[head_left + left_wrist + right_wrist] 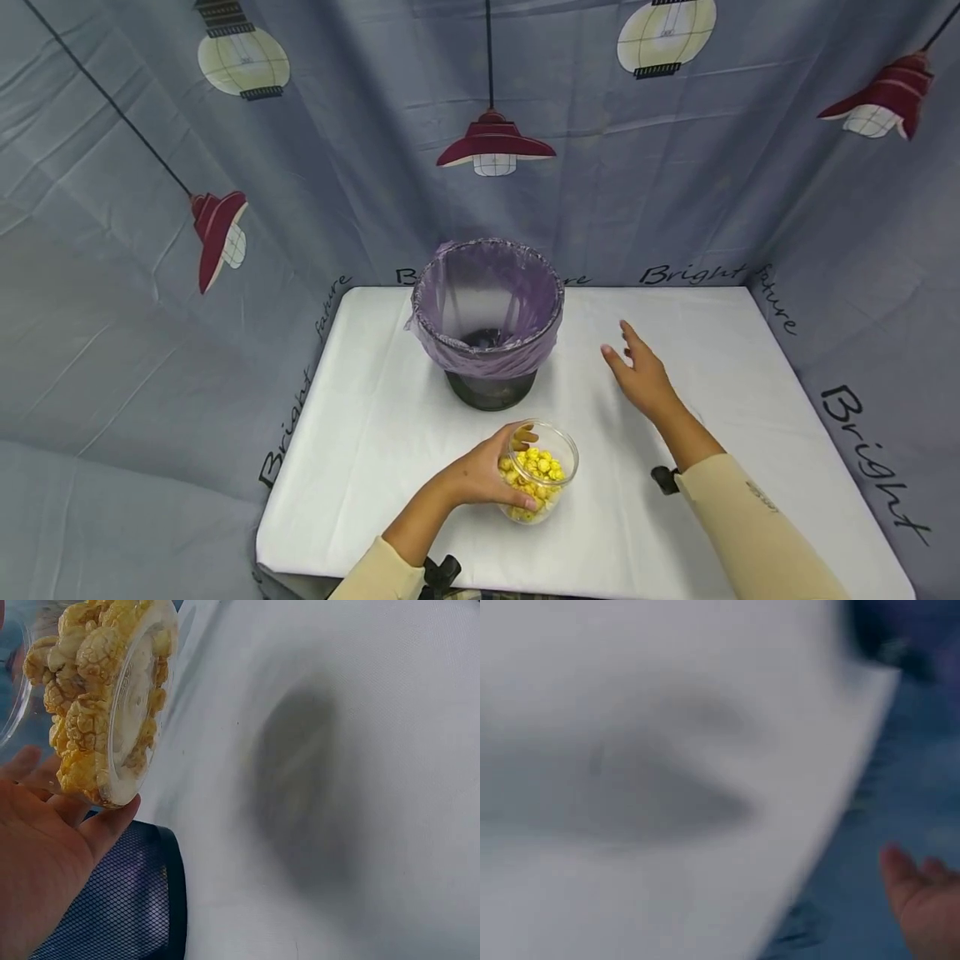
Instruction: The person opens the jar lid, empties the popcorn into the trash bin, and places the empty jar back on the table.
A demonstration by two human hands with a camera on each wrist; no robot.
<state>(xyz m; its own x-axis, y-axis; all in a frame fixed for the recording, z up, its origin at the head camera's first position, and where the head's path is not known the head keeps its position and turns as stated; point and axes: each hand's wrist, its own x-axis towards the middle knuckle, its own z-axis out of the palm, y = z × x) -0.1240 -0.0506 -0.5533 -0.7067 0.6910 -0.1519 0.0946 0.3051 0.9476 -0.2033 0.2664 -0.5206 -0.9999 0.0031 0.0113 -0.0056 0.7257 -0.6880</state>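
Note:
Yellow popcorn (542, 465) fills part of a clear round plastic jar (567, 450), and my left hand (480, 473) grips the jar by its left side. In the left wrist view my fingers curl round the jar wall, and its base is off the white cloth, which carries a shadow. My right hand (643, 375) is raised over the right half of the table, fingers extended, holding nothing. In the right wrist view that hand (928, 911) shows blurred at the lower right. Behind the jar stands a dark mesh bin (491, 395) with a purple bag (480, 360) over its rim.
A white-covered table (375, 467) carries the bin near its back edge. Grey-blue curtains (337, 150) printed with lamps and lettering enclose the back and both sides.

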